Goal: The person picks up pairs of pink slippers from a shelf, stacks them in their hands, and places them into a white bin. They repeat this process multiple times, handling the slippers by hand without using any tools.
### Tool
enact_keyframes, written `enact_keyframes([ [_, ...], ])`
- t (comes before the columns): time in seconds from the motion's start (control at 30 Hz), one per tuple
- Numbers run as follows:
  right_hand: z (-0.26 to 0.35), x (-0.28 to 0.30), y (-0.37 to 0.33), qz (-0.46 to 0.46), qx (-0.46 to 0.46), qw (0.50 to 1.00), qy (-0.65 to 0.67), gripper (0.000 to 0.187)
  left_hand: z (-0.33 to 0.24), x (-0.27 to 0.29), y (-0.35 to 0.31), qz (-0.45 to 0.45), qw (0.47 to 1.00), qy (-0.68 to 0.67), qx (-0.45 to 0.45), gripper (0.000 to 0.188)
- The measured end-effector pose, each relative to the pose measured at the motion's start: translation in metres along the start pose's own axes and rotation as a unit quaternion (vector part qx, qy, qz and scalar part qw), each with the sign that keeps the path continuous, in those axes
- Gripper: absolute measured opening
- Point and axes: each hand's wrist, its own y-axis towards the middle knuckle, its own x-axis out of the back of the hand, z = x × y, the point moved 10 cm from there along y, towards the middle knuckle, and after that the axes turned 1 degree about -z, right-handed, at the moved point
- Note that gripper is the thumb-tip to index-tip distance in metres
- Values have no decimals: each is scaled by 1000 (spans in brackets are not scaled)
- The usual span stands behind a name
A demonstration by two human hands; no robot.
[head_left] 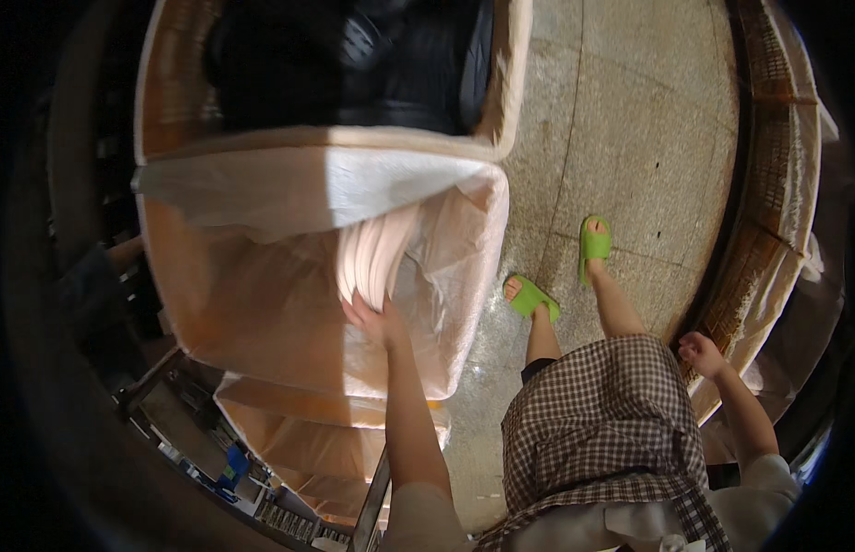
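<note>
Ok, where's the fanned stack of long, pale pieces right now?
Head view, just left of centre: the pale fanned stack is in the left hand, at the mouth of the pale-lined rectangular bin.

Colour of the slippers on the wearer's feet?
Bright green, both slippers; shows best in the head view, the only one here.

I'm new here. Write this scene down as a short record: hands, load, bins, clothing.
Left hand: gripping the load
Load: fanned pale strips, material unclear
Right hand: loosely curled near lined bins; no held thing shows
Bin at the strips: lined bin; depth inside unclear
Bin beyond: upper bin with black contents
Clothing: checked apron, green slippers
</note>
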Motion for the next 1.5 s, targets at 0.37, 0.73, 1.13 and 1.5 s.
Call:
enact_keyframes([
  [0.37,-115,-64,48,-11,-135,985,107,16,77,-221,-55,159,980,112,-43,79],
  [0.73,-14,-77,64,7,-141,959,245,14,-16,-285,25,266,910,254,-191,58],
  [1.13,-1,-59,42,-8,-22,941,337,11,-81,-104,-11,218,973,-5,-79,65],
  [1.5,-114,-34,-46,-118,103,934,320,6,-321,289,-182,282,851,-367,-249,52],
])
